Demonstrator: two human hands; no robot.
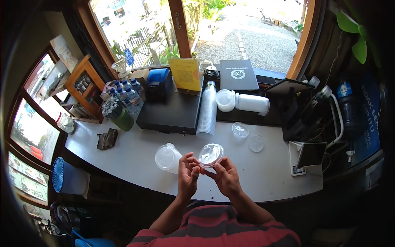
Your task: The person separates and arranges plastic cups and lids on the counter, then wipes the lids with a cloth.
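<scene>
A small stack of clear plastic cup lids (211, 154) is in front of me above the counter, tilted toward me. My right hand (225, 178) grips its near right edge between thumb and fingers. My left hand (189, 175) is beside the stack's left edge, with loosely bent fingers apart; whether the fingertips touch the lids I cannot tell. Just left of that hand stands a clear plastic cup (168, 157) with a lid on it. Farther right on the counter, a domed lid (240, 130) and a flat clear lid (256, 143) lie separately.
A long stack of clear cups (207, 111) lies beside a black cash drawer (166, 113). More stacked lids (253, 103) lie behind. At left are straws in a green holder (123, 121), water bottles (132, 96) and a dark pouch (107, 139). A tablet stand (297, 158) stands right.
</scene>
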